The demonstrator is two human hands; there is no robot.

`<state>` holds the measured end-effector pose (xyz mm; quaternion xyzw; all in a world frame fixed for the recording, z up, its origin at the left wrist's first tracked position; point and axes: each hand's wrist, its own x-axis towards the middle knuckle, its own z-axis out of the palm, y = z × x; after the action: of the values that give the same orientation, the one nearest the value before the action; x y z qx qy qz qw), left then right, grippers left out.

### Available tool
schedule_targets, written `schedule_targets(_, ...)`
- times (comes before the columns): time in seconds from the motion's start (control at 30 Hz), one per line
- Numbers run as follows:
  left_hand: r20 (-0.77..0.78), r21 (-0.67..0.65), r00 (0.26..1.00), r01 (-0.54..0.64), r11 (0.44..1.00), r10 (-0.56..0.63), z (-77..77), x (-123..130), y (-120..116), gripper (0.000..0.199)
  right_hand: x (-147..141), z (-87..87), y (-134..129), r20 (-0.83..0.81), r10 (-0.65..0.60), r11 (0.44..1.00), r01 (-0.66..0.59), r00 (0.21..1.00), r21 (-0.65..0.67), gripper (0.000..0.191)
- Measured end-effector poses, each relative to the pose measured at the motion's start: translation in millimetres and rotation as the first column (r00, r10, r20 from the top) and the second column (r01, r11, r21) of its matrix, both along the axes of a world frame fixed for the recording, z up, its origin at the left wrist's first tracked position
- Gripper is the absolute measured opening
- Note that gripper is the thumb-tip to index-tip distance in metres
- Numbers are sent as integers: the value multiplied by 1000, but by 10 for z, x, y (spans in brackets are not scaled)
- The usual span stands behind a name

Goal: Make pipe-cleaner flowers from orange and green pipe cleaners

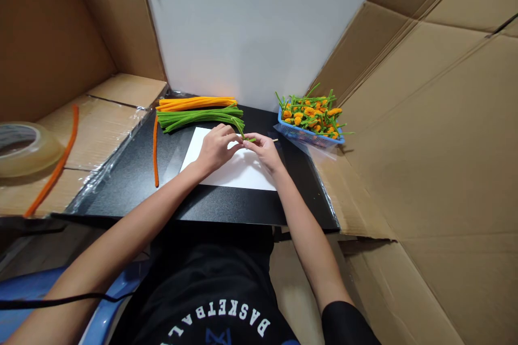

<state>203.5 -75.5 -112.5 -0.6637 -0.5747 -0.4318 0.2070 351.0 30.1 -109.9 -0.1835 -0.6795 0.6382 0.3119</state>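
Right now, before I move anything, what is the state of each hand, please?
Left hand: closed, pinching a green pipe cleaner.
Right hand: closed, apparently pinching the same green pipe cleaner.

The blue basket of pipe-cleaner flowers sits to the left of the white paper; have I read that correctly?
Not quite: the head view shows the blue basket of pipe-cleaner flowers to the right of the white paper, not the left.

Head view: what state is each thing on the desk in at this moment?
Left hand, pinching a green pipe cleaner
Right hand, closed on a thin stem
Orange pipe cleaners, bundled flat
Green pipe cleaners, bundled flat
Loose orange pipe cleaner, lying alone on the black surface
Blue basket, full of pipe-cleaner flowers
White paper, flat under the hands
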Motion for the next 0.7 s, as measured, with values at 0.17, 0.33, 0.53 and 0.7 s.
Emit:
schedule_targets(0.17,176,7,982,65,998,-66,13,22,-15,20,-9,-27,17,-49,-32,997,28,998,-77,39)
schedule_targets(0.33,303,-4,943,144,990,-136,39,46,-25,15,5,20,-26,-88,-28,993,18,996,-119,40)
schedule_targets(0.53,429,39,873,238,970,-232,47,51,-30,9,6,72,-67,-170,-72,979,37,983,-201,33)
schedule_targets(0.7,385,62,873,300,952,-300,25,77,-30,11,2,82,-86,-151,-79,987,56,985,-153,32)
